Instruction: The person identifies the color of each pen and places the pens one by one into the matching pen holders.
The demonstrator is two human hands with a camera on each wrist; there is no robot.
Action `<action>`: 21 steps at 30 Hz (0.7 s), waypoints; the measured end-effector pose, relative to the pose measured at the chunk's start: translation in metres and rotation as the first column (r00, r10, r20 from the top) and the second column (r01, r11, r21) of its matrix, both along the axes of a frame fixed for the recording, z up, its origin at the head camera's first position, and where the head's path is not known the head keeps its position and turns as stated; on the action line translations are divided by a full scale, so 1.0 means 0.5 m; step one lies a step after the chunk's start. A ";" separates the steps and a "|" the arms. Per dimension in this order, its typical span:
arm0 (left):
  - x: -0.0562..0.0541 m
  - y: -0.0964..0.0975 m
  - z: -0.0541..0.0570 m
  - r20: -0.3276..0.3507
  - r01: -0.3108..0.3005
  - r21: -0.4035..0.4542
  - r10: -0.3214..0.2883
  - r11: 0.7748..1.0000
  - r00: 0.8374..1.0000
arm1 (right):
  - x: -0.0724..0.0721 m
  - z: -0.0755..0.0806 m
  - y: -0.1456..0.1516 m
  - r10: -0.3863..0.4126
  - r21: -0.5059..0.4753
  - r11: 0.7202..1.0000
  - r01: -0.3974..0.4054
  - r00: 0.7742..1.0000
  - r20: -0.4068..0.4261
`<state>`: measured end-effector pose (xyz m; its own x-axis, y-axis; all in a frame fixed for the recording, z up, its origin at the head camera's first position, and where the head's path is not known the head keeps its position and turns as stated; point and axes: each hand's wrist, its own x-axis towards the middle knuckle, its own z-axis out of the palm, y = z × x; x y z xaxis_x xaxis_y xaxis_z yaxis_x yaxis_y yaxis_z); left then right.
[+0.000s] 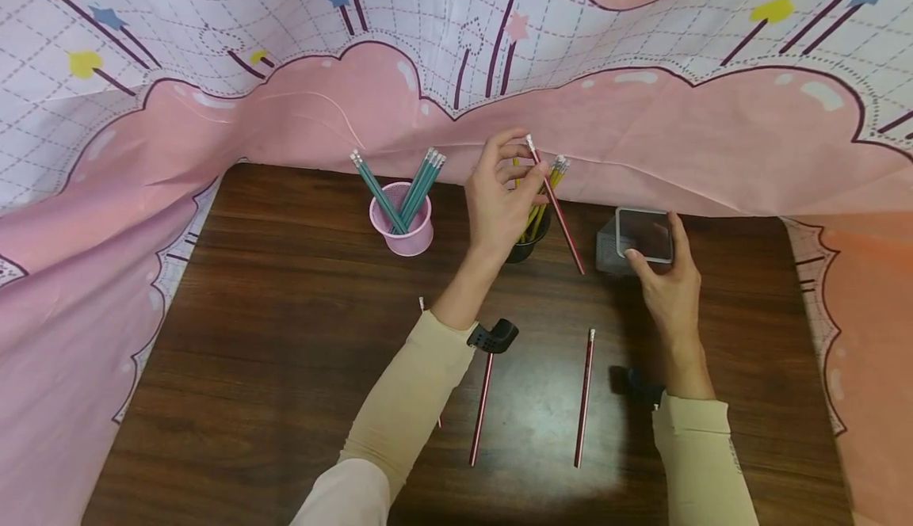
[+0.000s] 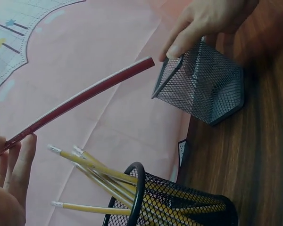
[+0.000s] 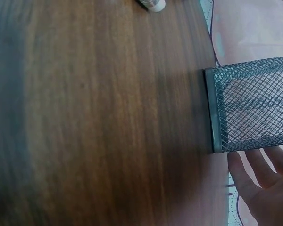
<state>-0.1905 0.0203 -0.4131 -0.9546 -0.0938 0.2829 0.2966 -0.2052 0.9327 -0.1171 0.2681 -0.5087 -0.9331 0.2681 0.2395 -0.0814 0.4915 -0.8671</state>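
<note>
My left hand point(image 1: 499, 205) pinches a red pencil point(image 1: 567, 229) near its white eraser end. The pencil slants down to the right, its far end in the air just left of a grey square mesh pencil holder point(image 1: 613, 255). Thumb and fingers of my right hand point(image 1: 674, 296) grip the rim of that holder; the left wrist view shows its mesh walls point(image 2: 203, 84). Beneath my left hand a round black mesh cup point(image 2: 184, 202) holds several yellow pencils point(image 2: 104, 169), partly hidden from the head camera.
Left of my left hand stands a pink mesh cup point(image 1: 410, 245) with several teal pencils point(image 1: 421, 193). On the wooden table point(image 1: 285, 336) lie red pencils point(image 1: 585, 399), one mostly hidden under my left forearm. A patterned pink cloth point(image 1: 642, 146) hangs behind.
</note>
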 end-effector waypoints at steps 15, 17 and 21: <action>-0.013 0.082 0.041 -0.086 -0.080 -0.118 0.070 0.990 0.994 | -0.003 0.001 0.014 -0.007 -0.031 1.000 0.007 1.000 0.002; -0.022 0.096 0.026 -0.098 -0.080 -0.131 0.067 0.988 0.993 | -0.002 0.000 0.012 -0.006 -0.018 1.000 0.007 1.000 0.008; -0.025 0.113 0.005 -0.156 -0.136 -0.197 0.106 0.971 0.982 | 0.002 0.005 -0.001 0.001 -0.009 1.000 -0.001 1.000 0.009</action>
<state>-0.2032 0.0766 -0.4104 -0.8878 -0.1320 0.4408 0.4406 0.0323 0.8971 -0.1162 0.2676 -0.5064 -0.9356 0.2690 0.2287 -0.0741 0.4836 -0.8722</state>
